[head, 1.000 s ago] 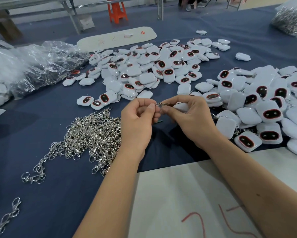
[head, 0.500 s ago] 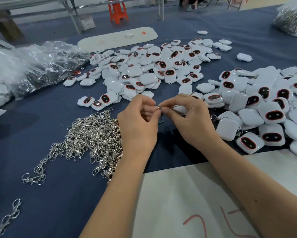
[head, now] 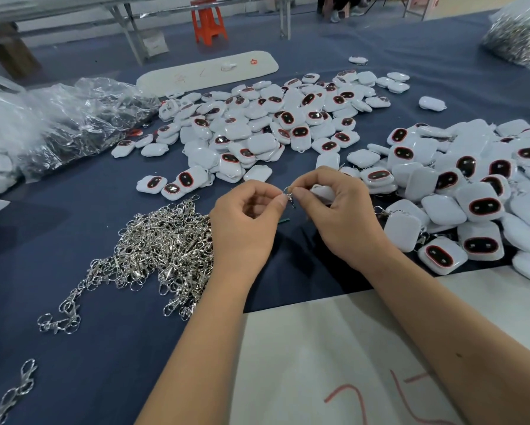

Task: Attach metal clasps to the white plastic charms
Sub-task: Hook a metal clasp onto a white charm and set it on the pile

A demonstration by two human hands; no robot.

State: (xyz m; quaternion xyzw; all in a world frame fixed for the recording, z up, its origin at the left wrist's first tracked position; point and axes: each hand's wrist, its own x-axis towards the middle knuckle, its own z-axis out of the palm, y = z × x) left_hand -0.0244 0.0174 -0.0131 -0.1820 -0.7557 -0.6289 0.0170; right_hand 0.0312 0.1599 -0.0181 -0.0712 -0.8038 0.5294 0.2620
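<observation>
The desk point(head: 73, 348) is covered in a dark blue cloth, probably so that the white and silver parts stand out against it and do not slide. At its near edge lies a pale sheet point(head: 319, 348) with red marks.

Two spreads of white plastic charms fill the far and right side. The far pile of charms point(head: 266, 124) sits beyond the hands, and the right-hand heap of charms point(head: 472, 185) lies just beside the right forearm. Several in the right heap show a bit of metal ring, so this may be where finished ones go, though that is a guess.

To the left, crumpled clear plastic bags point(head: 58, 124) rest on the cloth.

The pile of metal clasps point(head: 162, 240) lies right against the left wrist, within easy reach for the next pick.

The left hand point(head: 245, 222) and right hand point(head: 340, 216) meet above the cloth between these piles, raised towards the camera for a close look at fine work. Both have fingers curled. The left thumb and forefinger pinch a small metal clasp point(head: 289, 197). The right hand also pinches at it, while a white charm point(head: 319, 191) peeks out from behind its fingers. Whether the ring is already through the charm's loop is too small to tell.
</observation>
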